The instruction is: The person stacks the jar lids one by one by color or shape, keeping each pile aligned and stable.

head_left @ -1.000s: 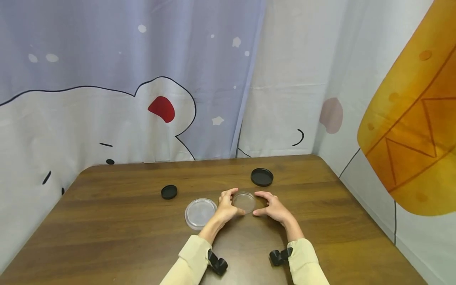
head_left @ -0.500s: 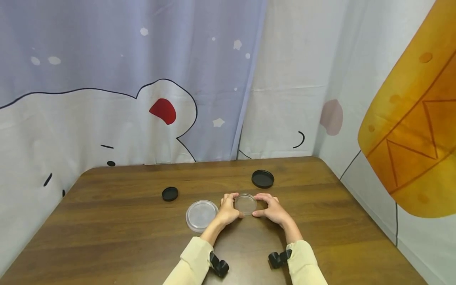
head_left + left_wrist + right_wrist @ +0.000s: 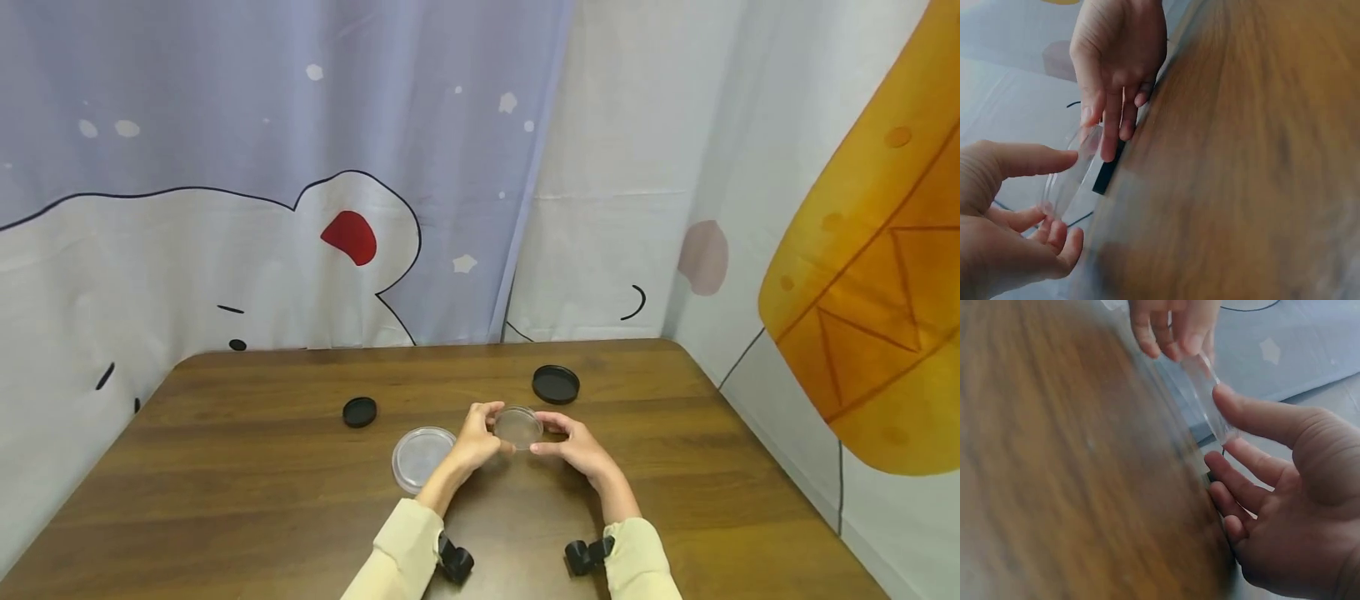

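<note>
Between my two hands is a clear, shallow round dish point(image 3: 518, 427), raised a little over the brown table. My left hand point(image 3: 477, 437) grips its left rim, thumb at the near side and fingers at the far side. Opposite, my right hand point(image 3: 577, 446) holds the right rim in the same way. In the left wrist view the dish point(image 3: 1074, 178) shows nearly edge-on, above the tabletop. The right wrist view shows the dish point(image 3: 1205, 400) tilted, with the right thumb and index finger at its lower end.
A larger clear round dish point(image 3: 420, 458) lies left of my left forearm, which partly covers it. Farther off stand a small black round lid point(image 3: 359, 412) and a larger black round lid point(image 3: 556, 384). Behind the wooden table point(image 3: 247, 483) hangs a printed curtain point(image 3: 450, 167).
Both hands, at first around the clear dish on the table, have closed on its rim and raised it slightly. The other dish and the black lids stay put; the head view shifts a little.
</note>
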A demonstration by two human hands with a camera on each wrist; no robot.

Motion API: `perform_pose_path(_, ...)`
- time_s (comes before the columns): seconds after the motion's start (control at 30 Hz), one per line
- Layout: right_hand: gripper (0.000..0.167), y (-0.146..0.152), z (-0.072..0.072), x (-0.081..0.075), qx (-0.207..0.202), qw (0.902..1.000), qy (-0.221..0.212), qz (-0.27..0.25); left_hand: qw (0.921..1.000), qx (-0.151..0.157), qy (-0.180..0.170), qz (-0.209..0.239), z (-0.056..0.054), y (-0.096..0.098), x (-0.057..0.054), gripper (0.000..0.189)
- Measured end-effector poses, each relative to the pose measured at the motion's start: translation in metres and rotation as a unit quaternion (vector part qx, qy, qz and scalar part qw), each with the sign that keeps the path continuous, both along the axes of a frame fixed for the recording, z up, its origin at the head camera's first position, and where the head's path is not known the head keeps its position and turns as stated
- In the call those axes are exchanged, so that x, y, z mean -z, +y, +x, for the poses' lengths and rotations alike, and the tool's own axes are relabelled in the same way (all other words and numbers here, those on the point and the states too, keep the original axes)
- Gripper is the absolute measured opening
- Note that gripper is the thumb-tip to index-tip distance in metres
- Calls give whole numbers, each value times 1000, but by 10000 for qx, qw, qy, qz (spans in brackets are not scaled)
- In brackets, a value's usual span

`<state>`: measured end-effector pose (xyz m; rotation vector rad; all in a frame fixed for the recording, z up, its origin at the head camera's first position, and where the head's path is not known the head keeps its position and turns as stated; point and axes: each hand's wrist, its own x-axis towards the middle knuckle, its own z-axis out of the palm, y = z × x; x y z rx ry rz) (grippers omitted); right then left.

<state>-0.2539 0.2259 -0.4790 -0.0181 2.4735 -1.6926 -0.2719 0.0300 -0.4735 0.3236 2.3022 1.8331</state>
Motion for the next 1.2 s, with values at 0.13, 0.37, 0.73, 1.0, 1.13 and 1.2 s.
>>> perform_pose_path(0.13, 61, 1, -1, -8, -72, 9999, -73, -137, 9996, 21, -118, 236, -2, 0, -9, 82)
perform_pose_path(0.37, 62, -14, -3, -35, -155, 9986, 184, -462, 9960, 330, -497, 665, -11, -22, -39, 82)
perform_pose_path(0.73, 59, -80, 0, -53, -324, 9939, 491, -937, 9969, 630, -311, 348, -3, -95, -65, 78)
perform_pose_path(1.0, 60, -134, 4, -38, -689, 9920, 528, -916, 9943, 941, -238, -431, 2, -157, -63, 83)
perform_pose_path(1.13, 60, -138, 6, -34, -803, 9921, 548, -798, 9939, 1010, -283, -355, 4, -165, -54, 83)
perform_pose_path(1.2, 60, -136, 5, -33, -856, 9920, 596, -706, 9942, 1002, -286, -263, 3, -164, -49, 81)
